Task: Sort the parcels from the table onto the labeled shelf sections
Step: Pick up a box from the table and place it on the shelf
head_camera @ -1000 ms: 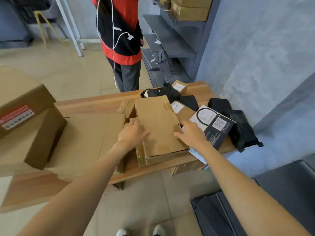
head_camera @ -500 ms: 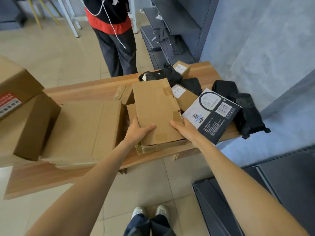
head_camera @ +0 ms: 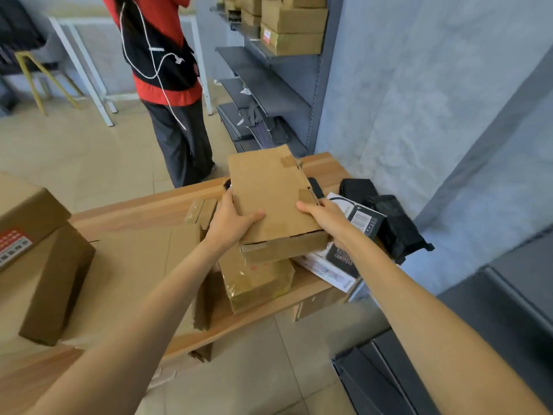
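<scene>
I hold a flat brown cardboard parcel [head_camera: 270, 193] lifted off the pile, tilted up at its far end. My left hand [head_camera: 232, 223] grips its left near edge, thumb on top. My right hand [head_camera: 324, 215] grips its right near corner. Below it a taped brown box [head_camera: 257, 283] rests on the wooden table [head_camera: 143, 208]. A black-and-white printed box [head_camera: 363, 220] and black bagged parcels [head_camera: 395, 226] lie to the right. The grey shelf unit [head_camera: 269, 88] stands behind the table, with cardboard boxes [head_camera: 291, 28] on an upper level.
A person in a red top [head_camera: 167, 70] stands between the table and the shelf. Large cardboard boxes [head_camera: 45, 265] fill the table's left part. A dark grey shelf edge [head_camera: 389, 369] lies low at my right. A white frame [head_camera: 89, 70] and yellow stool [head_camera: 36, 76] stand far left.
Both hands closed on the flat parcel and raised it from the pile, uncovering the taped box beneath. The view rose toward the shelf.
</scene>
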